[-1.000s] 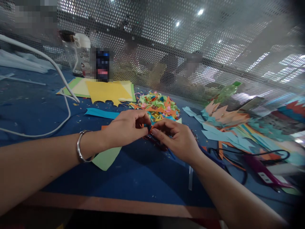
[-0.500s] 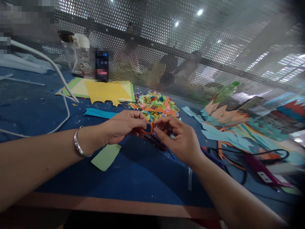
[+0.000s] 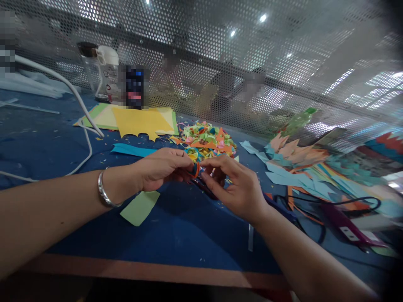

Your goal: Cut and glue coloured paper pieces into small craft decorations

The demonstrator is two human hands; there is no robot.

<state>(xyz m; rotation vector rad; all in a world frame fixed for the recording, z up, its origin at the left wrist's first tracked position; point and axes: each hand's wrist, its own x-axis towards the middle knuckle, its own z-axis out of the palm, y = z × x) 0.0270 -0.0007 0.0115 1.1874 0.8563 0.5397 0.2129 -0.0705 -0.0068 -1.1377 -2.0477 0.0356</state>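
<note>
The roll [image 3: 196, 168], a small curl of blue and orange paper, was up between the two hands, above the table [image 3: 189, 239]. The left hand [image 3: 159, 167] had it: thumb and fingers were closed together on its blue side, and they covered much of it. The right hand [image 3: 237, 184] came in from the other side, fingers curled, with thumb and forefinger slightly parted at the orange rim. Whether that forefinger touched the paper or merely stood beside it could not be told.

So the roll lay just right of the left fingertips and just left of the right ones. The left hand was the nearer, being in contact. The orange rim faced the right hand and stood close to upright, leaning a little; the long axis of the whole could not be made out behind the fingers.

Beyond the hands was the heap of scraps [image 3: 208, 140], with a blue strip [image 3: 134, 149] lying past the left hand and pointing towards it. A green slip [image 3: 140, 208] lay on the near side of the left wrist, below the bracelet [image 3: 105, 188]. Something dark and narrow [image 3: 203, 186] lay under the fingers, too hidden to name.
</note>
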